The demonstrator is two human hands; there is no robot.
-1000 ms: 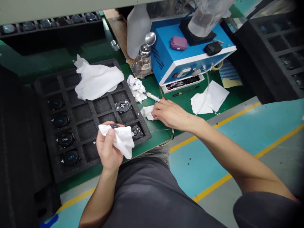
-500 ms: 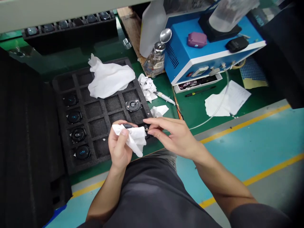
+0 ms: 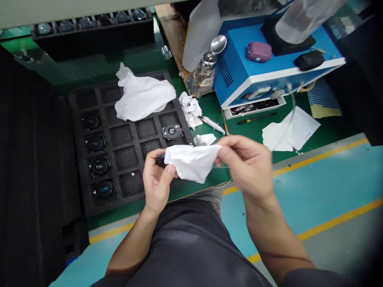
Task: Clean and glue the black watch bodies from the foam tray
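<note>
White thin cloth, slack and creased, spans between both hands over the near right part of the tray. From my remote feed: left hand half closed, fingers curled round a dark rounded watch-like piece, thumb pressing the cloth's left end; most of that piece is hidden, so I can't tell which face is up. Right hand nearly closed, thumb and index pinching the cloth's right corner.

Black foam compartment tray sits on the green table, left side. I count four black round watch bodies down its left column; one more, black with a metallic ring at its centre, is in the right column. Larger white sheet drapes the tray's far end. Right of the tray: crumpled white tissue, clear plastic syringe touching it, small white scrap nearer. Far right, blue metal box with white edging, purple rounded case on top. Clear glass bottle with metal cap just left of that box.
</note>
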